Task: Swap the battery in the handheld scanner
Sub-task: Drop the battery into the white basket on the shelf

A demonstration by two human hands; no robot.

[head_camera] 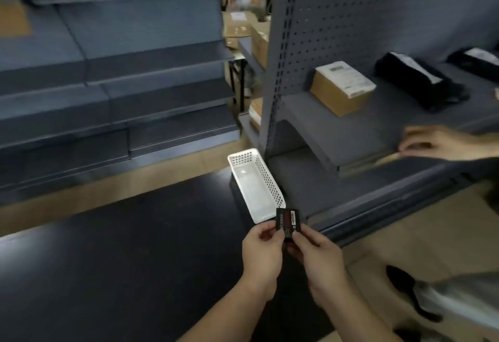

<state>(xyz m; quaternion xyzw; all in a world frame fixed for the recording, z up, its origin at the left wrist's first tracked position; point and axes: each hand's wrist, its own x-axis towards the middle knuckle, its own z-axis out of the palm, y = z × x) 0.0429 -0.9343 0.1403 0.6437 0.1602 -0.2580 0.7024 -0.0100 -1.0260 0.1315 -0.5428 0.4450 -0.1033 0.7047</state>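
Note:
A flat black battery with a red label is held upright between both my hands, low in the middle of the view. My left hand pinches its left edge with thumb and fingers. My right hand grips its lower right corner. Just beyond the battery a white perforated plastic basket lies on the dark table, and it looks empty. No handheld scanner shows anywhere in the view.
Grey metal shelving stands to the right with a cardboard box and black pouches on it. Another person's hand reaches onto that shelf edge. More grey shelves fill the left. A further person stands at the top.

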